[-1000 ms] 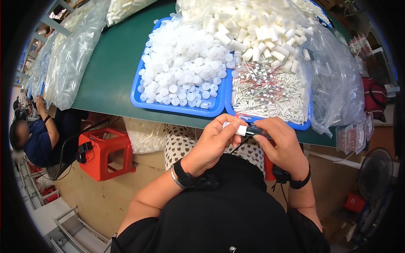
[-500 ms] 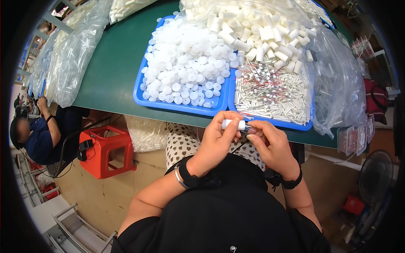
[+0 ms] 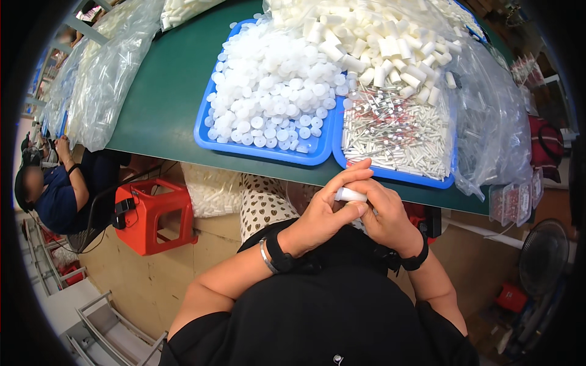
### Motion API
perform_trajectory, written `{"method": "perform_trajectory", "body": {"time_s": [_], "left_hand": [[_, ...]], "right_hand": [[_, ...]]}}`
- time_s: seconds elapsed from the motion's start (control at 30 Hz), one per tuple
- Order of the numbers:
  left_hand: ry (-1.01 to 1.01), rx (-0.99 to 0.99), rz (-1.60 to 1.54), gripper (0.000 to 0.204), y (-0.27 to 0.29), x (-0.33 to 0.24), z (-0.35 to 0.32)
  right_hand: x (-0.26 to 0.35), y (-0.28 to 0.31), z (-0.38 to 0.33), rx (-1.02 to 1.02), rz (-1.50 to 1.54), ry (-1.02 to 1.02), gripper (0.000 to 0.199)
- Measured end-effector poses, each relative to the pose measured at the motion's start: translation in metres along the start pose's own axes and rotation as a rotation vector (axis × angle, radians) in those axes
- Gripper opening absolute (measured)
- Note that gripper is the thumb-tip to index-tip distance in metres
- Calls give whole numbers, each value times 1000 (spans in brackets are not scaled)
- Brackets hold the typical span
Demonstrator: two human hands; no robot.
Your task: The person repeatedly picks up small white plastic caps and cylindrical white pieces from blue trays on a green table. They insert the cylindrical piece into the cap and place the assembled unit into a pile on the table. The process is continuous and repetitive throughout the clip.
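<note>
A small white plastic cylinder (image 3: 350, 195) lies between my two hands, just off the table's near edge. My left hand (image 3: 322, 215) pinches it, with the thumb underneath and the index finger stretched over the top. My right hand (image 3: 390, 218) closes round its right end, so that end is hidden. Just beyond the hands, a blue tray (image 3: 395, 177) holds thin white sticks with metal-and-red ends (image 3: 397, 125). To its left another blue tray (image 3: 262, 154) is heaped with translucent white round discs (image 3: 262, 91).
Off-white cylinders (image 3: 390, 49) spill from a clear bag (image 3: 485, 116) behind the right tray. Clear boxes (image 3: 511, 202) stand at the table's right. A red stool (image 3: 155, 216) and a seated person (image 3: 58, 189) are on the left; a fan (image 3: 543, 256) stands at right.
My hands have drawn together and slightly lower. The right hand now wraps round the cylinder's right end, covering a clear part that showed there before.
</note>
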State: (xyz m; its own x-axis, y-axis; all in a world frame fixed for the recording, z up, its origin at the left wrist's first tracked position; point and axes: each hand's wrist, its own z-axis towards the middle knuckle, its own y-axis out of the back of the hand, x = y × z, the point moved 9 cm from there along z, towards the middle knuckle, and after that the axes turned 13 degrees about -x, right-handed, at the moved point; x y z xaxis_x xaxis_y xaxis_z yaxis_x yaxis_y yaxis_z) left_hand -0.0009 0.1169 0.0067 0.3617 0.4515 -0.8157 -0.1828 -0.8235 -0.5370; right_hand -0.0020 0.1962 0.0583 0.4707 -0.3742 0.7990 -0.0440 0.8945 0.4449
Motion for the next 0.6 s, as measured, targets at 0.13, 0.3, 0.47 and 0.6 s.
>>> {"method": "perform_trajectory", "body": {"time_s": [0.13,0.3,0.47,0.6], "left_hand": [[-37,25,35,56,3,0,2],[186,-83,-319,54,10,9,5],[273,28,-458,56,12,16,7],[330,56,-631,52,4,17,4]], "right_hand": [[-2,-7,-2,-52,-17,-21,25],[0,-9,7,-89,-135,-41,30],[0,-2,6,-98,-301,167,31],[7,-6,8,-102,-322,227,27]]}}
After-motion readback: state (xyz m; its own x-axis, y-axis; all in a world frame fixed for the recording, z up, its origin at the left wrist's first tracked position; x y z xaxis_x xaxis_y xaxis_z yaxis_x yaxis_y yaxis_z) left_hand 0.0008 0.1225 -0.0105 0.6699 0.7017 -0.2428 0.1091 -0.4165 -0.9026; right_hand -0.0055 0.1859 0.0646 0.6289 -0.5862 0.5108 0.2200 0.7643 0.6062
